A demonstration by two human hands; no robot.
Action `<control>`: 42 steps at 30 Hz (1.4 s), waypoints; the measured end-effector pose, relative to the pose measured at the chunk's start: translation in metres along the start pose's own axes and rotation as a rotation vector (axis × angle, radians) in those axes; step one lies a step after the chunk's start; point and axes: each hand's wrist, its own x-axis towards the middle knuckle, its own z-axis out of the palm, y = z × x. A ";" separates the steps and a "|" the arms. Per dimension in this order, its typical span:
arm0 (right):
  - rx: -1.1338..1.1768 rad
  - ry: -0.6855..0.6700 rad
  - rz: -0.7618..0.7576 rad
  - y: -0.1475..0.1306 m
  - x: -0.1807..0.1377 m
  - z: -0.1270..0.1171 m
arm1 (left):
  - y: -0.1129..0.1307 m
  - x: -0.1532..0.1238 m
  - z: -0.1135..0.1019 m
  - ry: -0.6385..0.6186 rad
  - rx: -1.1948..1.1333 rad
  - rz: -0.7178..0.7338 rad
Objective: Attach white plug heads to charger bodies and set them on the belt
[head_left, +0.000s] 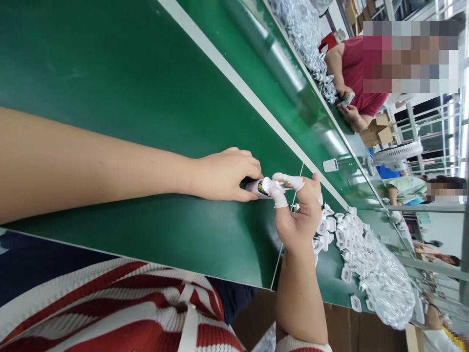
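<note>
The picture lies on its side. My left hand (236, 175) is closed round a small white plastic housing (253, 187), with a green and dark inner part showing at its open end. My right hand (301, 210) wears white covers on the thumb and forefinger. Those two fingers pinch a small white plug part (271, 186) against the housing's open end. Whether the two pieces are joined cannot be made out. Beyond my right hand a heap of white plug parts (346, 244) lies on the green table (146, 234).
A clear plastic bag (390, 281) lies beside the heap. A white rectangular piece (330, 165) rests on the green belt (234, 39). Across it, a person in a red shirt (353, 68) handles a small part near piled pieces (304, 39). A white fan (397, 152) stands farther off.
</note>
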 end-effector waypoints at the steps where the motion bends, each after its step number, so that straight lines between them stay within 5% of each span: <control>1: -0.006 0.000 -0.009 0.000 0.000 0.001 | 0.000 0.000 0.000 -0.002 0.002 -0.002; 10: -0.158 -0.052 -0.087 0.001 0.001 0.000 | 0.000 0.001 0.000 -0.011 0.009 -0.009; 18: -0.171 -0.091 -0.015 -0.003 0.000 -0.001 | -0.001 0.001 0.001 0.001 0.014 -0.011; 25: -0.090 -0.174 -0.105 0.003 0.012 -0.007 | -0.002 0.003 0.003 0.012 0.030 -0.010; 34: -0.230 -0.047 -0.079 -0.007 0.000 -0.005 | 0.004 0.002 -0.001 0.004 0.054 -0.002; 42: 0.045 -0.036 -0.021 -0.001 0.002 0.002 | 0.007 0.003 -0.003 -0.017 0.066 -0.035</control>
